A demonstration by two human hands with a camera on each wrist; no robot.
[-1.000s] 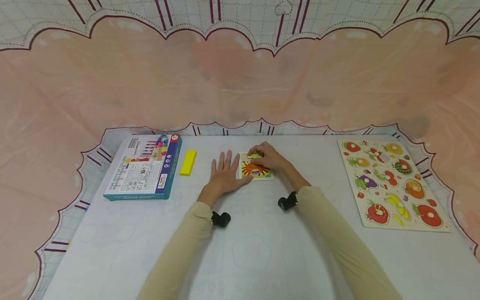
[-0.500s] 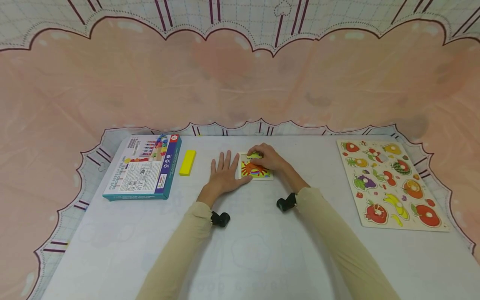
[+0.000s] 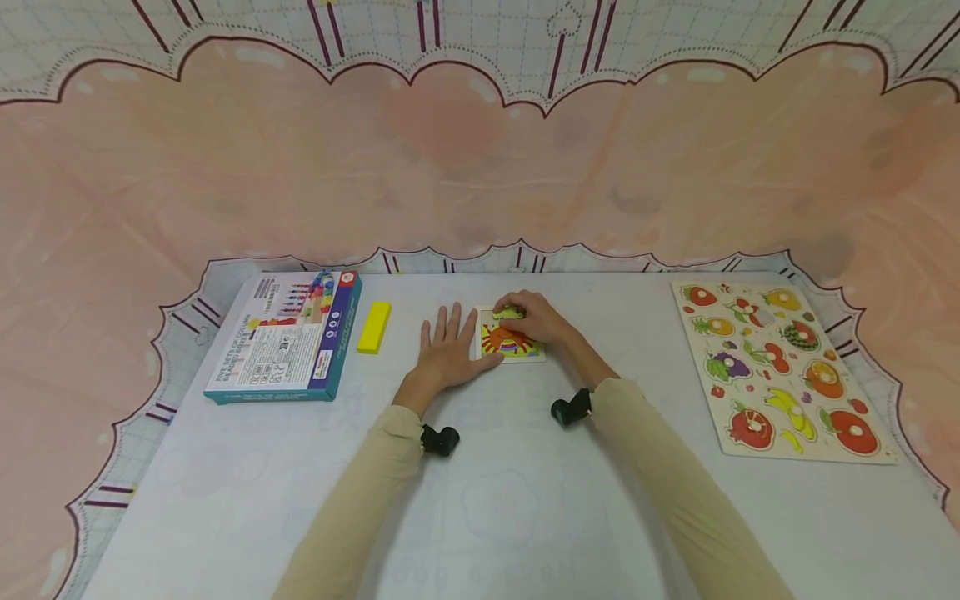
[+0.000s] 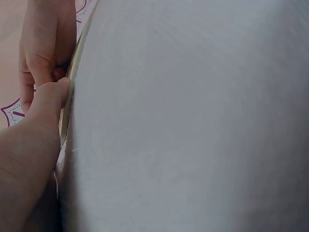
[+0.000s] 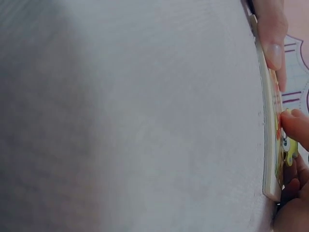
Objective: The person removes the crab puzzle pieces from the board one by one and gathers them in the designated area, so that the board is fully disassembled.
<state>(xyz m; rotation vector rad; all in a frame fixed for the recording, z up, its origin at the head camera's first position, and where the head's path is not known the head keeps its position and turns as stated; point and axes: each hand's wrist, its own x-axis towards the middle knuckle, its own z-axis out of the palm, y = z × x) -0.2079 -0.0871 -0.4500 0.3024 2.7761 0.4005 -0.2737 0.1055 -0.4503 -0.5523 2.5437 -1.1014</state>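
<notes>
A small wooden puzzle board [image 3: 517, 350] with an orange crab picture lies on the table between the two hands. My left hand [image 3: 447, 357] lies spread beside it, fingers straight, its thumb on the board's lower left corner. At the board's top, my right hand [image 3: 542, 318] pinches a yellow-green puzzle piece [image 3: 512, 312] between thumb and fingers. From the right wrist, this puzzle piece [image 5: 292, 147] shows a drawn eye and stands up at the board's face. The left wrist view has the left thumb [image 4: 60, 89] at the board's edge, with the right hand [image 4: 46, 38] behind.
To the left lie a yellow block [image 3: 374, 327] and a flat teal-edged box [image 3: 281, 350] with printed pictures. A large fruit puzzle board [image 3: 757, 392] rests at the right. The white table [image 3: 487, 500] ends at a scalloped cloth border.
</notes>
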